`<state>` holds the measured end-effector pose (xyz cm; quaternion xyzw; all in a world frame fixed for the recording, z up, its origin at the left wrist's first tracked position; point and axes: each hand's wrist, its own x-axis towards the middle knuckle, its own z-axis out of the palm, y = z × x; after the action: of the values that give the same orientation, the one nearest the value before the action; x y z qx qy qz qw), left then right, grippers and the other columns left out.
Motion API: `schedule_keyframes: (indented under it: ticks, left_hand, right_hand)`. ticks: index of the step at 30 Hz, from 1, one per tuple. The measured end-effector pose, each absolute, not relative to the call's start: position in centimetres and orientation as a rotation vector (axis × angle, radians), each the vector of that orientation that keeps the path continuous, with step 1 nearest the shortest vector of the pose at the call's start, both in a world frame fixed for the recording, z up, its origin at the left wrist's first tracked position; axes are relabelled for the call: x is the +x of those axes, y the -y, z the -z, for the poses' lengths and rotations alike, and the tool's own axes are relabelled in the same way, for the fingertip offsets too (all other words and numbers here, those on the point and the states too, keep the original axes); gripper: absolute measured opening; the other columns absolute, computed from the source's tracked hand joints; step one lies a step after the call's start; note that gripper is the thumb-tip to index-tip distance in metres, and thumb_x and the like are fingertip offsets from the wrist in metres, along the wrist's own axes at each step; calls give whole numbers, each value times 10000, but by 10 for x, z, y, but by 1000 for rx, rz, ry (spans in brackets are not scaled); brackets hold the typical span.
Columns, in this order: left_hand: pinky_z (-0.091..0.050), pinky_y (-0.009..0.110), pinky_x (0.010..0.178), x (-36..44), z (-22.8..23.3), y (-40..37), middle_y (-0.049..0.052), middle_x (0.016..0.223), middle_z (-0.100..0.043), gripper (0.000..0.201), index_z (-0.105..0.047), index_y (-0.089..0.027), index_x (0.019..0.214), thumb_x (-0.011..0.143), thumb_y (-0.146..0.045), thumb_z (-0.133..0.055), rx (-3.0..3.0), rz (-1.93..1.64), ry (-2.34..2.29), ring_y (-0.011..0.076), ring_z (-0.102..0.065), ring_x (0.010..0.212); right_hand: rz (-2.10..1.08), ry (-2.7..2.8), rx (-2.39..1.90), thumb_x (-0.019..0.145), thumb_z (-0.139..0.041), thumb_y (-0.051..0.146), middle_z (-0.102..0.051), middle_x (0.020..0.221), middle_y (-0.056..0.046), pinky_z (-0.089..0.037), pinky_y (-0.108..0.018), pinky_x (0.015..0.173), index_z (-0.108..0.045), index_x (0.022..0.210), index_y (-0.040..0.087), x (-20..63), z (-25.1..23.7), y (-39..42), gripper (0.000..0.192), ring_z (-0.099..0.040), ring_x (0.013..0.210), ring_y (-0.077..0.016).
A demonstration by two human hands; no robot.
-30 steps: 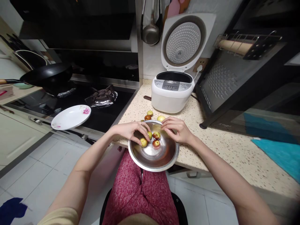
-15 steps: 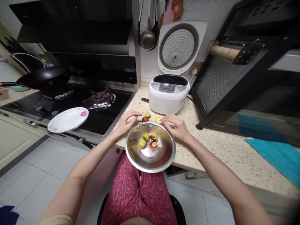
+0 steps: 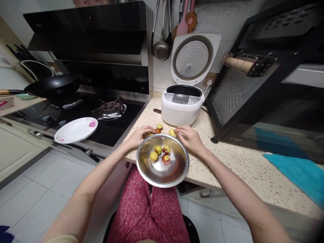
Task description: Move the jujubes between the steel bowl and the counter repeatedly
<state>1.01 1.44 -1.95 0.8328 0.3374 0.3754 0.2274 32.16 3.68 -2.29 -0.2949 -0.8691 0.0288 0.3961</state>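
My left hand (image 3: 138, 136) has come out of the bowl (image 3: 152, 170) and now lies on the counter just past its far rim. Its fingers (image 3: 148, 129) curl down over a small brown-red fruit (image 3: 145, 135) tucked beneath them; I think they are closing on it, though from here I cannot tell whether they have truly pinched it. My right hand (image 3: 191, 138) has moved the same way, from the rim of the bowl to the counter beyond it. Its fingertips (image 3: 179, 129) touch a pale yellow fruit (image 3: 172, 132) that sits right against the bowl's far edge, loosely bent around it, not yet lifting.

Between my two hands two more fruits wait on the counter: a reddish one (image 3: 158, 130) and a green one (image 3: 159, 126) just beyond it.

Nearer to me than my fingers, four fruits (image 3: 159, 153) now lie loose in the bottom of the bowl, with no hand over them. A second ago my fingers were still among them, so both hands have let go there and gone back for more. The bowl hangs half off the counter's edge, over my lap.

Beyond my fingertips stands the rice cooker (image 3: 182, 109), lid up. Away to the left of my left hand a white plate (image 3: 76, 130) rests at the edge of the stove (image 3: 106, 116).
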Motion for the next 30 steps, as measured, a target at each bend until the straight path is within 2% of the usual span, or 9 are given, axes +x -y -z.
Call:
schedule_keyframes:
  ticks: [5,11,14,17,21,26,30]
  left_hand:
    - [-557,322,815,10,17,-13,109,1119,-753,294,-789,-205,1092,861,-387,-793,2205,-996,-1021,234,-710,980]
    - [-560,319,775,7,22,-18,101,1084,-775,297,-796,-198,1094,869,-391,-777,2113,-977,-1097,225,-714,919]
    - [-582,328,801,6,25,-21,108,1100,-771,313,-792,-187,1094,893,-425,-761,2058,-1044,-1102,229,-725,957]
    - [-602,333,851,8,25,-20,113,1143,-760,324,-783,-184,1095,906,-446,-755,1976,-1266,-1124,243,-717,1064]
    - [-609,334,893,10,22,-17,113,1176,-752,320,-777,-194,1130,895,-410,-782,1978,-1479,-1019,236,-708,1106]
    - [-622,369,921,9,22,-15,117,1207,-755,396,-756,-206,1204,855,-381,-829,2012,-1509,-884,254,-716,1135]
    - [-634,349,901,10,23,-13,123,1209,-759,440,-734,-191,1239,843,-345,-847,1963,-1479,-810,247,-736,1110]
  right_hand:
    - [-80,2228,-745,1016,-538,198,-748,1062,-104,-594,-438,830,-748,1066,213,321,22,-34,216,-687,985,-271]
    - [-80,2245,-737,1020,-527,193,-742,1053,-99,-587,-429,839,-747,1070,214,321,20,-33,227,-684,967,-260]
    - [-72,2219,-736,1010,-529,176,-747,1051,-101,-588,-437,843,-751,1077,213,322,18,-33,234,-686,971,-267]
    - [-67,2174,-722,1000,-535,157,-756,1054,-95,-593,-447,850,-749,1096,218,322,16,-31,242,-694,977,-269]
    - [-74,2160,-664,1009,-550,162,-764,1064,-88,-596,-431,858,-742,1130,228,316,12,-26,236,-704,980,-255]
    - [-154,2190,-582,1024,-562,197,-762,1129,-85,-604,-433,908,-726,1213,254,294,-1,-23,257,-715,1041,-250]
    - [-110,2257,-535,1034,-583,253,-730,1235,-91,-606,-455,956,-668,1336,268,270,-14,-25,314,-698,1121,-251]
